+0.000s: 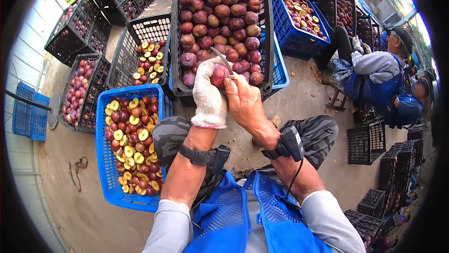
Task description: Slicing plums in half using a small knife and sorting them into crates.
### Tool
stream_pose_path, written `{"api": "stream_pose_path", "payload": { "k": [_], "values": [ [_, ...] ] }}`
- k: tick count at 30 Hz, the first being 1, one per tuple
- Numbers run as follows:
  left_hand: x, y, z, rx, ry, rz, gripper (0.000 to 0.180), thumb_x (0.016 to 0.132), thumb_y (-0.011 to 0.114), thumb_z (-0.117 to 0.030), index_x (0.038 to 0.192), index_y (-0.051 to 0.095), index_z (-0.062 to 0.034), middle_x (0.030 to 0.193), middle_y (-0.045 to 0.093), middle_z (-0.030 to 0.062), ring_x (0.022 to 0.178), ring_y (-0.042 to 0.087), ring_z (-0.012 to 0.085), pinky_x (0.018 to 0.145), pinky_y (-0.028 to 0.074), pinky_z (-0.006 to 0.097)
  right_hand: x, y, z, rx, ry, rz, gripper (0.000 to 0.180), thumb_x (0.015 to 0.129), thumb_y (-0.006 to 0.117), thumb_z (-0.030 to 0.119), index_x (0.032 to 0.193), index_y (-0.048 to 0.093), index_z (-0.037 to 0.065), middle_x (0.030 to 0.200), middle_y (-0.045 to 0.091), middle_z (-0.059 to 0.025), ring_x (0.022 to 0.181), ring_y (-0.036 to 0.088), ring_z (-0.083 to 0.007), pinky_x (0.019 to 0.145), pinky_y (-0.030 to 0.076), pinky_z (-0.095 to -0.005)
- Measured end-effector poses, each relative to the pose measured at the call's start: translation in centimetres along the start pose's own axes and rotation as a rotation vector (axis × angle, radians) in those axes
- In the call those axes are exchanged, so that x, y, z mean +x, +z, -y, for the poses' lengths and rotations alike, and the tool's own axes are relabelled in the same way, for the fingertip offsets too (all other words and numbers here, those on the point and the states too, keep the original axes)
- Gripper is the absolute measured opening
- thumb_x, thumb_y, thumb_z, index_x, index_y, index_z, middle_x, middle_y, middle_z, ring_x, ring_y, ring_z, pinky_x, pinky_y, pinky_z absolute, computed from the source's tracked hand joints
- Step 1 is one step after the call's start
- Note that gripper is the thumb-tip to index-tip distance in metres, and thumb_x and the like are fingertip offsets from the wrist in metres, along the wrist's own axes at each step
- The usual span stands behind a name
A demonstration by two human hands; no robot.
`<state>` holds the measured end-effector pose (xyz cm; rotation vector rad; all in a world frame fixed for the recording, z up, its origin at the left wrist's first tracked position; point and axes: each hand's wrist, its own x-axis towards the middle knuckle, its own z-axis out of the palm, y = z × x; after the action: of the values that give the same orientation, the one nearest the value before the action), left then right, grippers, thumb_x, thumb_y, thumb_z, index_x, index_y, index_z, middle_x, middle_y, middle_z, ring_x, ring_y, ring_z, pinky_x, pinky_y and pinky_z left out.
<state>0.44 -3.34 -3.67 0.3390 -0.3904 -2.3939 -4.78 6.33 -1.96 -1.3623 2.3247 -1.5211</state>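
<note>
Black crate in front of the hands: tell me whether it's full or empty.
Nearly full. The black crate holds whole reddish-purple plums heaped close to its rim, with no bare bottom showing.

We are looking at an open-air fruit-processing yard, not a kitchen or shop. On the bare concrete floor (84,215) stand many plastic crates: a black crate (268,28) heaped with whole plums straight ahead, a blue crate (104,159) of halved, pitted plums on the near left, and more black crates stacked far left and right. Another worker (379,73) sits low among crates on the right, in daylight.
</note>
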Motion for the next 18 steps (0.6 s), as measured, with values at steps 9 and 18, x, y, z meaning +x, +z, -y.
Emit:
{"api": "stream_pose_path", "payload": {
  "k": [9,18],
  "values": [
    [-1.2,1.4,-2.4,0.141,-0.399,0.126,0.052,0.104,0.045,-0.045,0.122,0.065,-0.0012,0.097,0.07,0.0067,0.08,0.067,0.0141,0.059,0.05,0.025,1.6,-7.0,2.2,0.605,0.57,0.569,0.044,0.107,0.046,0.048,0.097,0.058,0.008,0.06,0.042,0.0052,0.048,0.036,-0.0043,0.044,0.027,-0.0238],
    [-1.9,1.1,-1.3,0.223,-0.343,-0.136,0.047,0.1,0.051,-0.044,0.111,0.066,-0.0003,0.089,0.068,0.0052,0.072,0.063,0.017,0.056,0.051,0.029,0.0,-4.7,1.5,0.193,-0.028,0.272,0.032,0.101,0.061,0.036,0.096,0.063,0.004,0.067,0.064,-0.0102,0.059,0.064,-0.022,0.057,0.052,-0.0393]
  ]
}}
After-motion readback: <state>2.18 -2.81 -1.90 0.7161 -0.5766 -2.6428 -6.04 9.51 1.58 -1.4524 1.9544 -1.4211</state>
